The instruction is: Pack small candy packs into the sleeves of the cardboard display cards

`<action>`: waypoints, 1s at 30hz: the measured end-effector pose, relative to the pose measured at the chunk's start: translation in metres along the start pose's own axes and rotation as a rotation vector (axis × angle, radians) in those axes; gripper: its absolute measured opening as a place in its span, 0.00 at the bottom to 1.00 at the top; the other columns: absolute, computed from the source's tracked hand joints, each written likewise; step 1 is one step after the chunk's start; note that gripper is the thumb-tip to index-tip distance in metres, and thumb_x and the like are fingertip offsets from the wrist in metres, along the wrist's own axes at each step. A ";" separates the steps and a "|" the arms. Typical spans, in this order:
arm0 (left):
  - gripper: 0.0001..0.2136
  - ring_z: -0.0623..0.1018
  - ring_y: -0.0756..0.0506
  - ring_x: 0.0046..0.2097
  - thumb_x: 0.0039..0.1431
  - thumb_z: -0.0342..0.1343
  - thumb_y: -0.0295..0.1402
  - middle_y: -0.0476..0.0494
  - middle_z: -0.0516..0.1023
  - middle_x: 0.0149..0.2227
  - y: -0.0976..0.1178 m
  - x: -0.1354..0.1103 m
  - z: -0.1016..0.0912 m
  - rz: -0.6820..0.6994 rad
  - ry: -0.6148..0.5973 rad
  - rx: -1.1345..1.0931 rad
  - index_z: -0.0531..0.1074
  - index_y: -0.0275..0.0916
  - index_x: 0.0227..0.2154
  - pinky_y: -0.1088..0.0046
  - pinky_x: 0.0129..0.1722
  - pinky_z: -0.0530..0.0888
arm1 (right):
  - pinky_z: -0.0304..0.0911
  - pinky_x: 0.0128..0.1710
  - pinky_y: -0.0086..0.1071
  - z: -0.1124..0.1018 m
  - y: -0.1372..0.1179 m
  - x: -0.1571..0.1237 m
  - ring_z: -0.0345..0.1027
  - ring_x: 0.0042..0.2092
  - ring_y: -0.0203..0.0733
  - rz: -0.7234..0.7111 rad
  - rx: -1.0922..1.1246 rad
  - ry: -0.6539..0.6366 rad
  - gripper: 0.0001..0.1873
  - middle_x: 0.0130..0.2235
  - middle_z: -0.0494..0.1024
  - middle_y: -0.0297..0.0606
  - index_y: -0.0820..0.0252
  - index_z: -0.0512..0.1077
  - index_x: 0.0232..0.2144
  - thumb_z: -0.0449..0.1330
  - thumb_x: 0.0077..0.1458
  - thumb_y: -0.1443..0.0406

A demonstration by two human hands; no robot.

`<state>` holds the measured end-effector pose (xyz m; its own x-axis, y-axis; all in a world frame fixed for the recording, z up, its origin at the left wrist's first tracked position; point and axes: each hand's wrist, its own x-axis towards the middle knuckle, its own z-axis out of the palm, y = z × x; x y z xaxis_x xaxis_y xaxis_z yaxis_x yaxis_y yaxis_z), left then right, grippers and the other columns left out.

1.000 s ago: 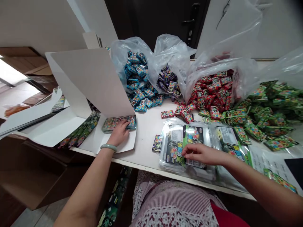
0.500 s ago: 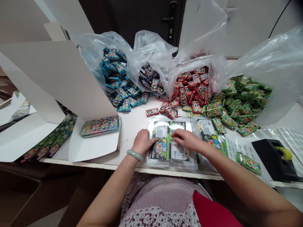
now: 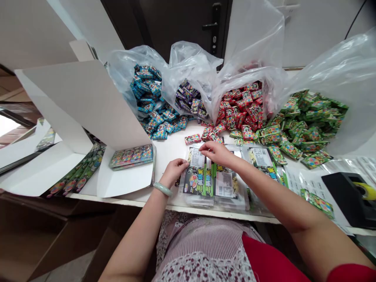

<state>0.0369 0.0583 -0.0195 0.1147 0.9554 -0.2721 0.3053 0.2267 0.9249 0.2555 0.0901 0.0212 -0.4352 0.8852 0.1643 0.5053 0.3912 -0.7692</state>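
**Both hands on the clear printed bag at the table's front edge**

Your left hand point(image 3: 174, 171) pinches the left edge of the clear printed bag point(image 3: 202, 178), fingers curled narrow on the film. Your right hand point(image 3: 219, 153) grips the bag's far end, fingertips closed on its top edge. The bag lies flat on the white table point(image 3: 173, 150), topmost on a stack of like bags near the front edge, roughly mid-table. Its long axis runs front to back, the opening end pointing away from you toward the candy heaps.

Beyond it, along the far edge: blue packets point(image 3: 152, 105), purple packets point(image 3: 190, 100), red packets point(image 3: 241, 103), green packets point(image 3: 305, 117), each spilling from plastic sacks. A filled tray of packets point(image 3: 132, 156) sits on a white carton flap toward the left edge. A tape dispenser point(image 3: 352, 194) stands at the right front corner.
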 end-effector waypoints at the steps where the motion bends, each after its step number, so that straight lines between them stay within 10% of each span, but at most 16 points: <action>1: 0.17 0.64 0.52 0.22 0.42 0.61 0.46 0.52 0.68 0.20 0.002 -0.001 -0.002 -0.007 -0.004 -0.025 0.71 0.35 0.26 0.76 0.23 0.61 | 0.62 0.42 0.34 0.002 -0.001 0.001 0.69 0.40 0.39 -0.002 0.004 -0.008 0.06 0.38 0.77 0.40 0.61 0.74 0.36 0.57 0.55 0.69; 13: 0.14 0.66 0.51 0.25 0.50 0.59 0.43 0.50 0.69 0.24 0.037 -0.028 -0.013 0.125 -0.036 -0.038 0.73 0.36 0.30 0.75 0.26 0.65 | 0.59 0.49 0.41 0.002 -0.022 0.024 0.66 0.47 0.47 -0.036 -0.215 0.024 0.14 0.43 0.74 0.48 0.65 0.72 0.44 0.60 0.55 0.66; 17: 0.08 0.68 0.49 0.30 0.54 0.56 0.38 0.49 0.71 0.27 0.047 -0.043 -0.018 0.207 0.079 0.082 0.73 0.38 0.28 0.74 0.31 0.66 | 0.63 0.40 0.35 -0.004 -0.028 0.025 0.68 0.36 0.39 0.135 0.177 -0.001 0.12 0.34 0.75 0.39 0.64 0.73 0.38 0.63 0.50 0.64; 23: 0.08 0.73 0.47 0.36 0.61 0.50 0.35 0.46 0.74 0.33 0.063 -0.057 -0.026 0.575 0.153 0.470 0.72 0.39 0.33 0.71 0.39 0.69 | 0.65 0.38 0.32 -0.028 -0.046 0.015 0.69 0.33 0.35 0.194 0.595 -0.407 0.08 0.30 0.77 0.30 0.60 0.76 0.32 0.64 0.47 0.63; 30: 0.16 0.73 0.40 0.50 0.63 0.48 0.33 0.35 0.75 0.48 0.084 -0.064 -0.023 0.830 0.335 0.883 0.65 0.36 0.53 0.61 0.49 0.70 | 0.64 0.47 0.34 -0.040 -0.070 0.011 0.70 0.43 0.37 0.039 0.614 -0.290 0.08 0.40 0.78 0.34 0.58 0.77 0.36 0.60 0.53 0.65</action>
<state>0.0331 0.0202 0.0815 0.3693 0.7794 0.5061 0.7985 -0.5447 0.2563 0.2454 0.0827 0.1018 -0.6505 0.7591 0.0235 0.0471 0.0712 -0.9963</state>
